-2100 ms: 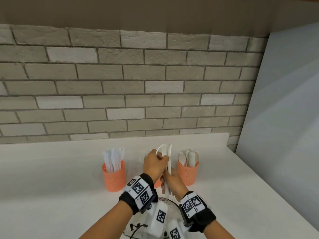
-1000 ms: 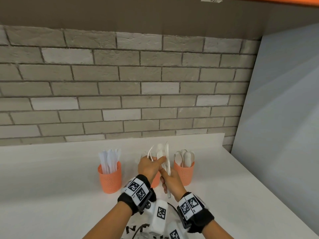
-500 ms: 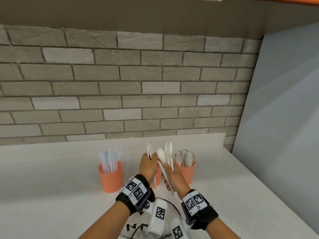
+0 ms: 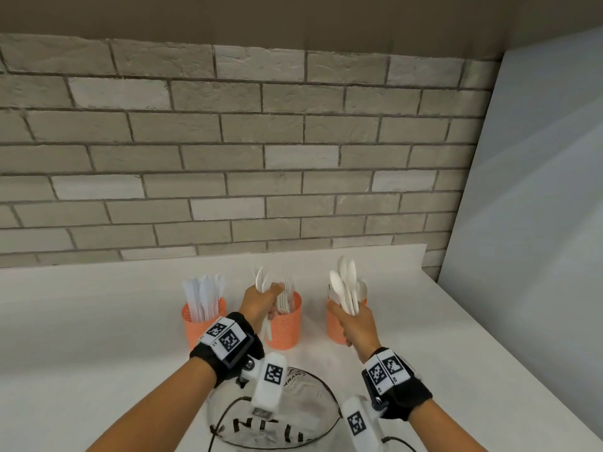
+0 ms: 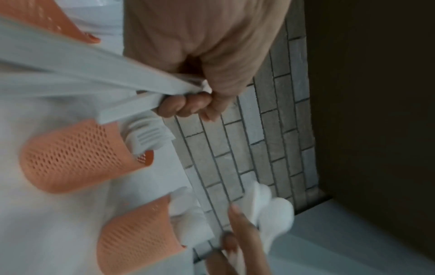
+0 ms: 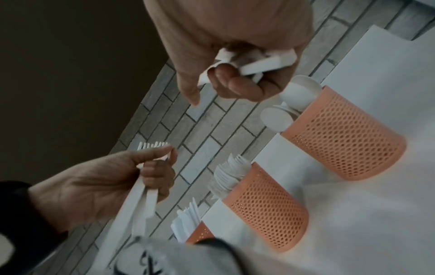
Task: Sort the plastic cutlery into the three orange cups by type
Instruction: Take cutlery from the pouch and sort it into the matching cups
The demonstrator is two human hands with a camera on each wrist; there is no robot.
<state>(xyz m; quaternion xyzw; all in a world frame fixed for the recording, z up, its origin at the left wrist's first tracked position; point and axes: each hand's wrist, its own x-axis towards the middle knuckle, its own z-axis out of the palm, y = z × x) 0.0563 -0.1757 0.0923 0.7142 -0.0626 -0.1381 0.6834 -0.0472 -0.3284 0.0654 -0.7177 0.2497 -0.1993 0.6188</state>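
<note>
**Ana:** Orange cups, three in a row on the white surface [image 4: 98, 337], and they're filling up. Left cup [image 4: 202, 324] has the knives, middle cup [image 4: 283, 331] forks, right cup [image 4: 336, 324] spoons.

**Ben:** And both hands are loaded! Left hand [image 4: 259, 305] is curled tight round a few forks [image 6: 154, 145], tines up, just beside the middle cup.

**Ana:** Right hand [image 4: 355, 324] clutches a bunch of spoons [image 4: 346, 285], bowls up, in front of the right cup.

**Ben:** So, by my reading, this is the home stretch: each bunch is already lined up with its own cup.

**Ana:** Agreed. No loose cutlery shows on the surface. The clear bowl [image 4: 313, 415] near the person is partly hidden by the wrists, so I can't tell if anything waits inside.

**Ben:** Two drops left, at least.
</note>
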